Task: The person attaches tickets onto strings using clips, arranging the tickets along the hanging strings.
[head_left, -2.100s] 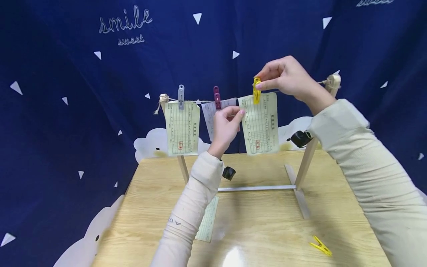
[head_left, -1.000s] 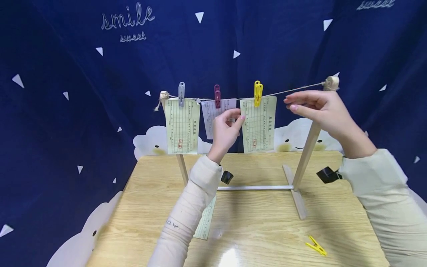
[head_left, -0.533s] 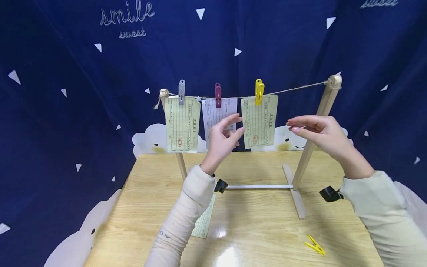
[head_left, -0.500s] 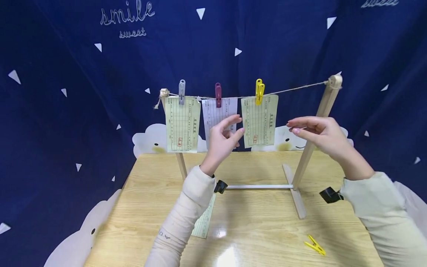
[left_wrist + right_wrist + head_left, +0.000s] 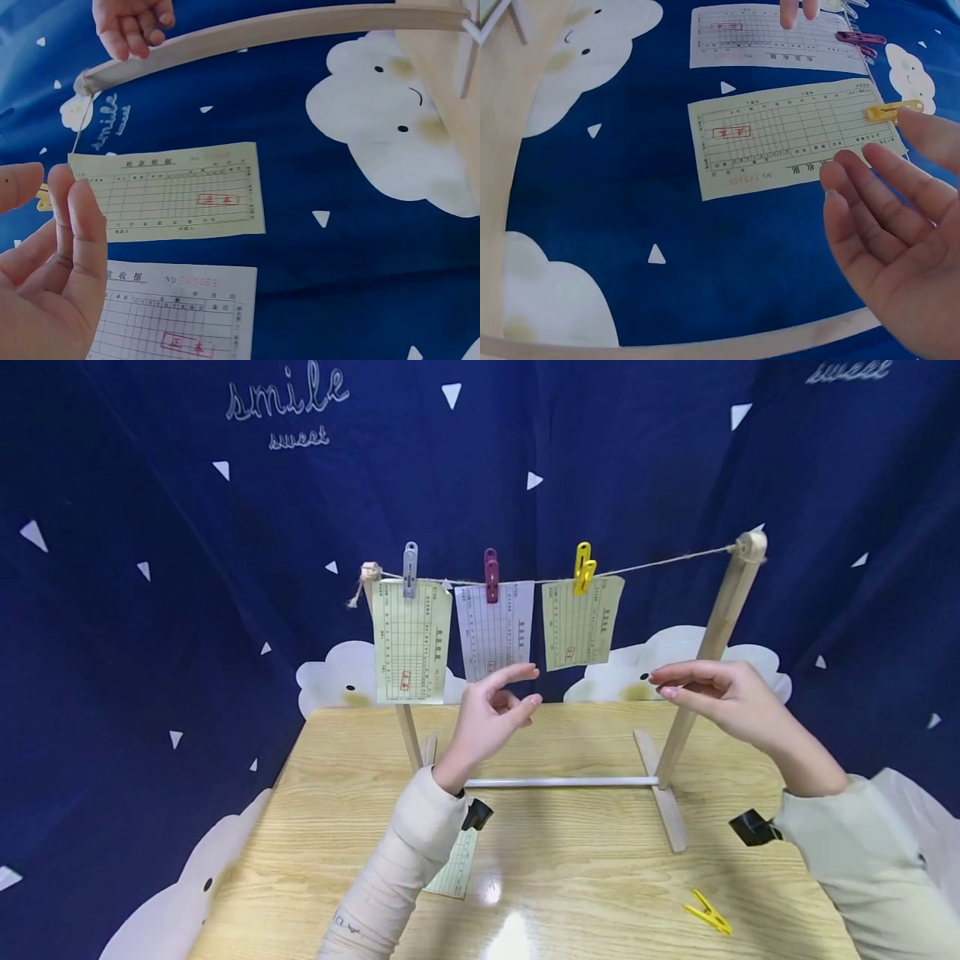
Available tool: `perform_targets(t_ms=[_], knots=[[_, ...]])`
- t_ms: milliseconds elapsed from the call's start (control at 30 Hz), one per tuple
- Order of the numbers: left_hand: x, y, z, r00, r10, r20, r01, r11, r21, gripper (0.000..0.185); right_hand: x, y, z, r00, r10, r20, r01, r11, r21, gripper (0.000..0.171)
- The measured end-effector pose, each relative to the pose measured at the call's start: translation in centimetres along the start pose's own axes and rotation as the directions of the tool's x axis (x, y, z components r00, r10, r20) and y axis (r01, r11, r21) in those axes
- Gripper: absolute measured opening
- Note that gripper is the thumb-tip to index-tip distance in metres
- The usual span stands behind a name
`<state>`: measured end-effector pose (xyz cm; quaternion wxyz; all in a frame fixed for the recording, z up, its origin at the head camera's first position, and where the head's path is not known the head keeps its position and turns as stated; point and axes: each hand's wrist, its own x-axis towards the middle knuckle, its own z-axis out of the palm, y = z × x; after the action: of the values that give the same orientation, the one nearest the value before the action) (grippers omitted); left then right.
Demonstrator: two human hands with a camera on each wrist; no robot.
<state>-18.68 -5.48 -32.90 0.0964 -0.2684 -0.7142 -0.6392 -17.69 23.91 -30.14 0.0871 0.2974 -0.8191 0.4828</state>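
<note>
A string (image 5: 660, 561) runs between two wooden posts of a small rack (image 5: 712, 635). Three paper slips hang from it: a green one (image 5: 411, 642) under a grey peg (image 5: 409, 569), a white one (image 5: 495, 628) under a maroon peg (image 5: 491, 575), and a green one (image 5: 581, 622) under a yellow peg (image 5: 582, 567). My left hand (image 5: 491, 714) hovers open below the white slip, holding nothing. My right hand (image 5: 708, 693) hovers open by the right post, fingers relaxed and empty. The right wrist view shows the yellow-pegged slip (image 5: 795, 135) just beyond my fingers (image 5: 870, 187).
A loose yellow peg (image 5: 707, 912) lies on the wooden table (image 5: 585, 877) at the front right. Another green slip (image 5: 453, 868) lies flat under my left forearm. The rack's crossbar (image 5: 562, 782) spans the table's middle. A dark blue patterned cloth (image 5: 150, 568) hangs behind.
My right hand let go of the yellow peg and came down and right. My left hand released the slip's edge and dropped lower. The third slip now hangs free.
</note>
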Motion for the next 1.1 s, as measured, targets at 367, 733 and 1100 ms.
perform_targets(t_ms=[367, 733, 1100], knots=[[-2.5, -1.8, -0.9, 0.998, -0.038, 0.06, 0.037, 0.999, 0.013, 0.035, -2.0, 1.1, -0.1, 0.999, 0.035, 0.028, -0.031, 0.993, -0.111, 0.021], [-4.8, -3.0, -2.8, 0.994, -0.091, 0.056, 0.086, 0.993, 0.078, 0.038, -3.7, 1.9, -0.4, 0.999, 0.041, 0.036, -0.032, 0.977, -0.212, 0.021], [-6.7, -3.2, -4.4, 0.992, -0.091, 0.09, 0.082, 0.992, 0.097, 0.037, -6.6, 4.5, -0.1, 0.997, 0.066, 0.034, -0.055, 0.965, -0.258, 0.022]])
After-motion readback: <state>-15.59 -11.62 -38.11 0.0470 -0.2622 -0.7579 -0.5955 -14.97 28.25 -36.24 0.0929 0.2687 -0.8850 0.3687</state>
